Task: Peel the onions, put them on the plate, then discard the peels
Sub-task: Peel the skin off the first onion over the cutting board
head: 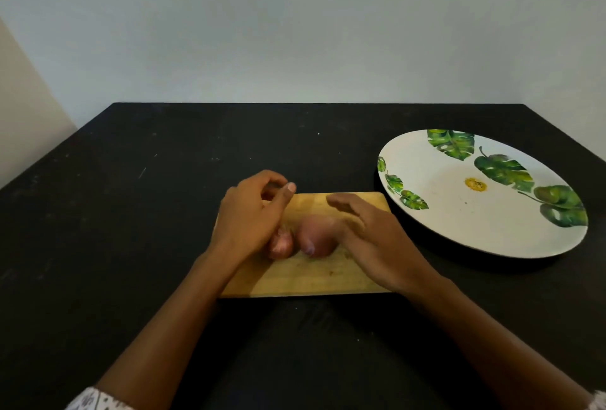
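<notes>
Two grips: left hand (249,216) loosely curled, empty, above small onion (281,244); right hand (373,242) spread, touching larger onion (316,235).

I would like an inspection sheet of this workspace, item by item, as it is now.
Surface: black table, a few pale specks.
Job's things: small onion and large onion side by side on the board; plate at right, no onion on it.
Clutter: nothing seen.
Hands: left hand over the small onion, fingers curled, grip unclear; right hand flat, fingers straight, by the large onion.
Cables: nothing seen.
Surroundings: plain pale wall.
</notes>
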A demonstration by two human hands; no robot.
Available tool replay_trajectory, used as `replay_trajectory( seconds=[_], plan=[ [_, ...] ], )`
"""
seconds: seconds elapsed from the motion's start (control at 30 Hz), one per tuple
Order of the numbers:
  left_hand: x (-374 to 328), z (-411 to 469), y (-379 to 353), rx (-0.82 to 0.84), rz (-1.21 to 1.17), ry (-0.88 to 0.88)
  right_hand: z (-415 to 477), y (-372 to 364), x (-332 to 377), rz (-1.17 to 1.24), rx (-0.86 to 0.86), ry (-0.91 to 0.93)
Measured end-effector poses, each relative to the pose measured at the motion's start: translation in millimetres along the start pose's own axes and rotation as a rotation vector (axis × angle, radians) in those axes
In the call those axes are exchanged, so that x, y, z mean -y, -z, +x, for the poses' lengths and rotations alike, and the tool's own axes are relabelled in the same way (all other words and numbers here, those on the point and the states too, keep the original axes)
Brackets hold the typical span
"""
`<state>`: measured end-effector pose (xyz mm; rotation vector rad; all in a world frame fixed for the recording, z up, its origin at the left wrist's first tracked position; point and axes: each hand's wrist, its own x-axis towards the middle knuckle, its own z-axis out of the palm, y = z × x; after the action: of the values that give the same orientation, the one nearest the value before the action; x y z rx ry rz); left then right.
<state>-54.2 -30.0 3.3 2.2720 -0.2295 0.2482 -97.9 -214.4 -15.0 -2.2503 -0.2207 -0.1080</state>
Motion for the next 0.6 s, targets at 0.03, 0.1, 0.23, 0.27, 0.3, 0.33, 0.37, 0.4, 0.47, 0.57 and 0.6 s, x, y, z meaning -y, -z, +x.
replay_trajectory(
  seconds=[0.03, 0.1, 0.23, 0.27, 0.3, 0.33, 0.37, 0.4, 0.47, 0.57, 0.6],
  plan=[
    [-4, -2, -3, 0.018, -0.073, -0.029, -2, -2, 1, 0.011, 0.040, 0.000],
    [-7, -6, -9, 0.065, -0.152, -0.086, -5, -8, -1, -0.008, 0.093, 0.015],
    [-3, -15, -14, 0.127, -0.191, -0.139, -5, -17, -6, -0.038, 0.070, 0.054],
    [-3, -17, -14, 0.128, -0.170, -0.162, -6, -17, -6, -0.025, 0.056, 0.057],
    [-2, -19, -14, 0.122, -0.156, -0.188, -6, -17, -6, -0.011, 0.045, 0.061],
    [-2, -19, -14, 0.117, -0.153, -0.212, -6, -17, -5, 0.003, 0.036, 0.061],
    [-3, -20, -13, 0.118, -0.155, -0.229, -6, -17, -5, 0.019, 0.026, 0.058],
    [-3, -21, -12, 0.121, -0.156, -0.245, -7, -17, -6, 0.032, 0.016, 0.055],
    [-4, -21, -10, 0.131, -0.154, -0.272, -7, -16, -6, 0.040, -0.006, 0.046],
    [-4, -21, -7, 0.103, -0.162, -0.328, -9, -16, -6, 0.070, -0.041, 0.033],
    [-4, -22, -7, 0.080, -0.161, -0.358, -9, -16, -6, 0.093, -0.057, 0.035]
  ],
)
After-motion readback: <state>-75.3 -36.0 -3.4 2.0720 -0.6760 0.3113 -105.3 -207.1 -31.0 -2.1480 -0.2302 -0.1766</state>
